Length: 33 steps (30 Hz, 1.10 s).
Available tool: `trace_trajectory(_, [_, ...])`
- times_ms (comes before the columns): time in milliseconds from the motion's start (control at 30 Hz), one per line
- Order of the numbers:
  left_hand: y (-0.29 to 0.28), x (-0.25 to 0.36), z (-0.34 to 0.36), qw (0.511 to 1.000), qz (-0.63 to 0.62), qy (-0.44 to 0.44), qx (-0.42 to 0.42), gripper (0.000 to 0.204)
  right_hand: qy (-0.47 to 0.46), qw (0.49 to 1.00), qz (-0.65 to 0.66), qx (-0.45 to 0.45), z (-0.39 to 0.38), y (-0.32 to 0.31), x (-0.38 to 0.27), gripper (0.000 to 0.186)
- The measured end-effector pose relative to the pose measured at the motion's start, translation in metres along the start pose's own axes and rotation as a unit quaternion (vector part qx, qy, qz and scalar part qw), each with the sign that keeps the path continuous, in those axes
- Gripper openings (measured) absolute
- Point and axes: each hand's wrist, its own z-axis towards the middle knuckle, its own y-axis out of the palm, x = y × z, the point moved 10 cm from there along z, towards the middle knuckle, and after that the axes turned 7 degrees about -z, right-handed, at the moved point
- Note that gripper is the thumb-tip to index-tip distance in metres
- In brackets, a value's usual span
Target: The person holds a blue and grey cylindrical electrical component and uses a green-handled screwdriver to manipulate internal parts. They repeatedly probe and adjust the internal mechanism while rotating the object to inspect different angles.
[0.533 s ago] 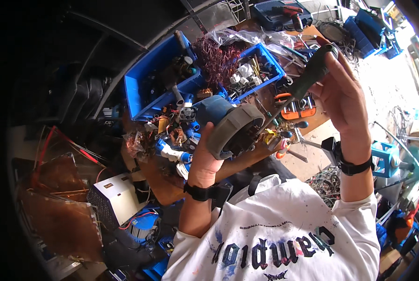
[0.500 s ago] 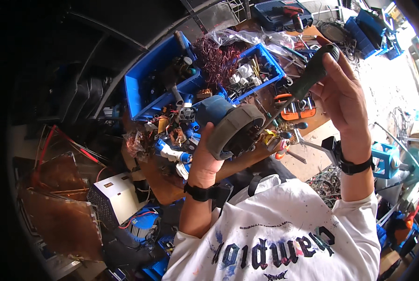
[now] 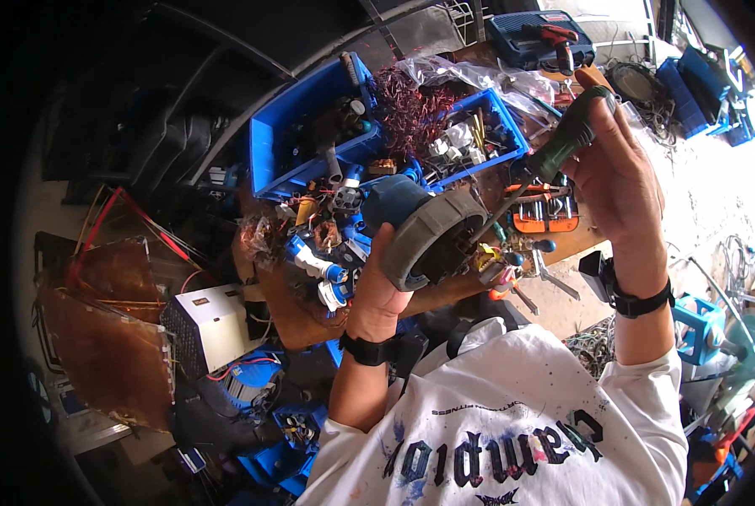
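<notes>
My left hand (image 3: 379, 295) is wrapped around a large industrial plug connector (image 3: 418, 236) with a blue body and a thick grey ring. The connector is tilted, its dark open face turned to the right. My right hand (image 3: 626, 190) grips a screwdriver (image 3: 563, 139) by its dark green handle. The shaft slants down and left, and its tip reaches into the connector's open face. Inside that face it is too dark to make out what the tip touches. Both wrists wear black straps with a small black box.
On the wooden bench (image 3: 297, 325) behind my hands stand a large blue bin (image 3: 268, 160) and a smaller blue bin (image 3: 517, 139) of parts. Around them lie tangled copper wire (image 3: 407, 105), blue-and-white plugs (image 3: 314, 260), orange-handled tools (image 3: 544, 225) and pliers (image 3: 555, 274). A red drill (image 3: 557, 42) rests on a case.
The view has shifted, so the bench and bins sit further right. The connector has moved slightly right, and the screwdriver stays at its face.
</notes>
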Motion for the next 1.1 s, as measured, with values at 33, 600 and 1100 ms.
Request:
trace_trajectory(33, [0.003,0.001,0.0,1.0,0.008,0.003,-0.003,0.05,-0.015,1.0,-0.01,0.002,0.002,0.0,-0.001,0.041])
trace_trajectory(600, [0.009,0.0,0.004,1.0,0.01,0.02,-0.02,0.051,-0.016,0.999,0.034,-0.008,0.011,0.002,-0.008,0.034])
trace_trajectory(1100, [0.019,0.003,0.009,0.998,0.048,0.047,0.021,0.053,-0.194,0.979,-0.056,-0.036,0.007,-0.003,-0.059,0.042])
